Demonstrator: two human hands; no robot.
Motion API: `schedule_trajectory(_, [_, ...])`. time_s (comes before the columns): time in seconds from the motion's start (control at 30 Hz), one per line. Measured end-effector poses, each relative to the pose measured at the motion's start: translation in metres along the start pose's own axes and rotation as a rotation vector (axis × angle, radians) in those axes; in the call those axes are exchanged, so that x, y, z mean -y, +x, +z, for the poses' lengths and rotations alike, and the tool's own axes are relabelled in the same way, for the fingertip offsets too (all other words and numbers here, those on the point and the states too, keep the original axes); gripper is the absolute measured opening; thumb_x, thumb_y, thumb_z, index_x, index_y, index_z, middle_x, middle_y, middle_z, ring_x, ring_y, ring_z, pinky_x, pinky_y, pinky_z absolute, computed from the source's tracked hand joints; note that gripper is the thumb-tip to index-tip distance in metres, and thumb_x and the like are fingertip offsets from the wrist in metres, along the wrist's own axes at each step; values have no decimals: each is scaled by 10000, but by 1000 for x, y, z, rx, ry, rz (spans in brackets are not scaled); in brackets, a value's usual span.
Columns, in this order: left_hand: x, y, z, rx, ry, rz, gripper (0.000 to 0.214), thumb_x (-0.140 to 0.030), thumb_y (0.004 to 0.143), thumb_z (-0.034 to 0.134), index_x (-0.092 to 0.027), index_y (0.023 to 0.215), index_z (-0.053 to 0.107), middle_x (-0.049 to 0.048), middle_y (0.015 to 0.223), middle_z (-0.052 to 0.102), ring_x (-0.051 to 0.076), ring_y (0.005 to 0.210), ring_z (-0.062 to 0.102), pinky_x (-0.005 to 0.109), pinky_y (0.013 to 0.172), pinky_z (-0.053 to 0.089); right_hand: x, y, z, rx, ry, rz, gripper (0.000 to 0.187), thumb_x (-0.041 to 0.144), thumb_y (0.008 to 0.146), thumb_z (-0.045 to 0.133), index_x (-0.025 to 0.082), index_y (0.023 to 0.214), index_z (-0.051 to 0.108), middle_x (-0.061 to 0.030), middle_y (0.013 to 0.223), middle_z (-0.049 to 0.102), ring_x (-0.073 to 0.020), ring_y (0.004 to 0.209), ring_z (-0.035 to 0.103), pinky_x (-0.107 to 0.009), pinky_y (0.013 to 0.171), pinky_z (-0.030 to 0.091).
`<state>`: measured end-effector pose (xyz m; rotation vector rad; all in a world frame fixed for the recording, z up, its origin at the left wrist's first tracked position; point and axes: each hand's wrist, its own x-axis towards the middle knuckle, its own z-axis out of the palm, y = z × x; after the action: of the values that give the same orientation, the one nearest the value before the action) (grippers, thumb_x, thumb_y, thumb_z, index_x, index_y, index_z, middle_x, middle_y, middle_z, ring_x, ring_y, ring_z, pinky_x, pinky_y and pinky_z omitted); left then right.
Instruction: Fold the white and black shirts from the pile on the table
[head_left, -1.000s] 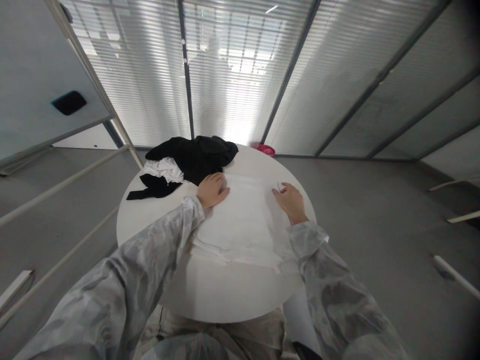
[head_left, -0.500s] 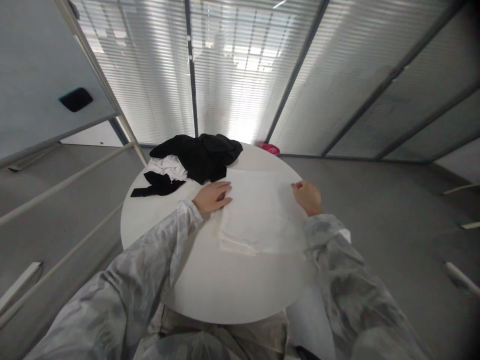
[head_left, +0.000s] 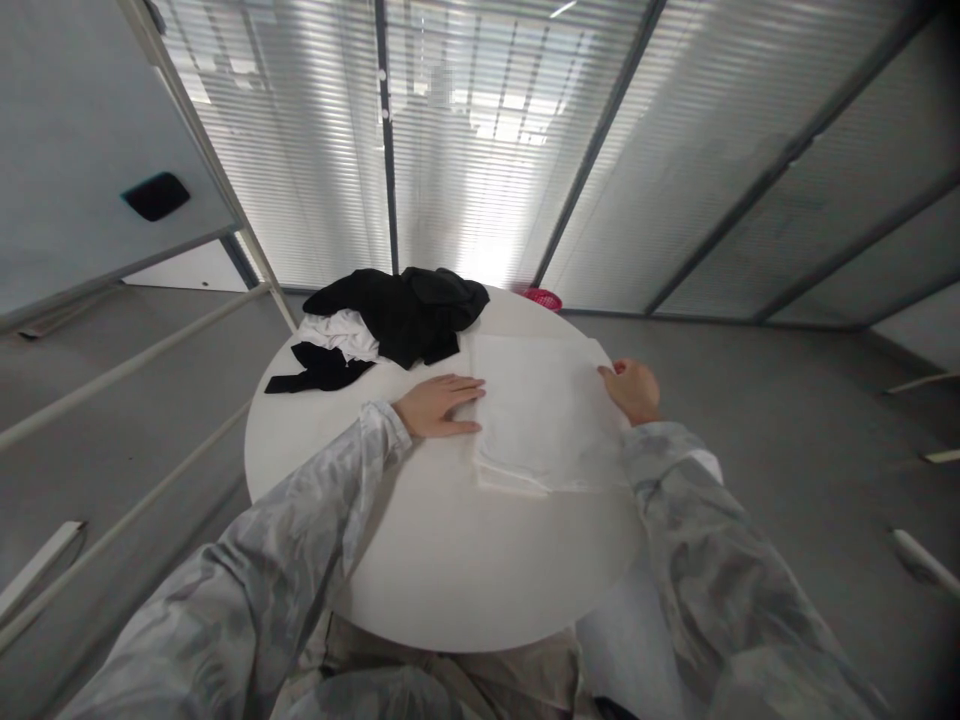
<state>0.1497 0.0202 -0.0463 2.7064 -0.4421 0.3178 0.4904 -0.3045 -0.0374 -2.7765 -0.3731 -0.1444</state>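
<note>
A folded white cloth [head_left: 551, 415], possibly a garment, lies flat on the round white table [head_left: 450, 570]. Its near left corner shows stacked layers. My left hand [head_left: 439, 405] rests palm down with the fingers extended and the thumb apart, its fingertips at the cloth's left edge. At the opposite edge, my right hand [head_left: 634, 390] is closed in a pinch, apparently on the cloth's right border; the fingertips are partly hidden.
Heaped at the table's back left are black clothes [head_left: 409, 310], a crumpled white garment [head_left: 341, 333] and a smaller black piece [head_left: 319, 370]. A pink basket [head_left: 541, 298] shows behind the table's far edge. A whiteboard frame [head_left: 255, 260] stands at the left.
The white cloth has slid to the right over the table. Both my hands have shifted right too, the left one staying at its left edge.
</note>
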Motion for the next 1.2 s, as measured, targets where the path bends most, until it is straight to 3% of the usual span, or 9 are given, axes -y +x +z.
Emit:
schedule_trajectory(0.13, [0, 0, 1, 34, 23, -87, 791, -759, 1103, 487, -265, 1720, 522, 108, 1821, 437, 308, 1684, 439, 523, 1411, 307, 13, 1, 1, -116, -50, -5, 454, 438, 989, 655, 117, 1290, 766, -261, 1341, 755, -389, 1243, 687, -510, 1060, 520])
schedule_trajectory(0.23, [-2, 0, 5, 47, 44, -144, 810, -764, 1126, 402, -236, 1732, 501, 123, 1836, 405, 318, 1704, 403, 539, 1418, 281, 20, -18, 12, -219, -78, -206, 643, 497, 1002, 622, 75, 1486, 644, -283, 1528, 664, -425, 1437, 594, -574, 1213, 449])
schedule_trajectory(0.37, [-5, 0, 10, 50, 64, -171, 883, -801, 1110, 389, -196, 1749, 466, 150, 1843, 380, 347, 1718, 370, 569, 1419, 257, 22, -54, 35, -73, -79, -602, 765, 582, 1092, 462, 102, 1688, 469, -233, 1772, 470, -383, 1641, 442, -563, 1346, 359])
schedule_trajectory(0.43, [-5, 0, 11, 47, 62, -168, 894, -812, 1104, 386, -203, 1755, 454, 147, 1845, 379, 347, 1716, 373, 572, 1417, 253, 21, -65, 44, 25, -89, -667, 795, 632, 1117, 382, 131, 1733, 427, -203, 1827, 396, -376, 1688, 385, -575, 1363, 351])
schedule_trajectory(0.6, [-1, 1, 11, 38, 51, -148, 896, -821, 1092, 407, -218, 1753, 457, 148, 1840, 389, 352, 1706, 390, 566, 1409, 255, 21, -64, 47, 100, -109, -610, 860, 704, 1124, 317, 153, 1783, 367, -179, 1860, 332, -401, 1712, 341, -603, 1376, 339])
schedule_trajectory(0.93, [4, 0, 16, 7, 47, -182, 922, -832, 1081, 414, -221, 1771, 424, 135, 1849, 375, 347, 1717, 367, 553, 1414, 237, 29, -52, 52, 85, -134, -600, 857, 688, 1133, 315, 150, 1799, 338, -175, 1863, 328, -391, 1715, 337, -592, 1380, 332])
schedule_trajectory(1.2, [4, -1, 10, -51, 16, -221, 873, -794, 1114, 383, -169, 1709, 515, 164, 1808, 447, 346, 1695, 412, 548, 1404, 292, 47, -33, 55, 89, -149, -583, 856, 660, 1133, 317, 113, 1790, 353, -195, 1859, 326, -396, 1716, 330, -606, 1374, 338])
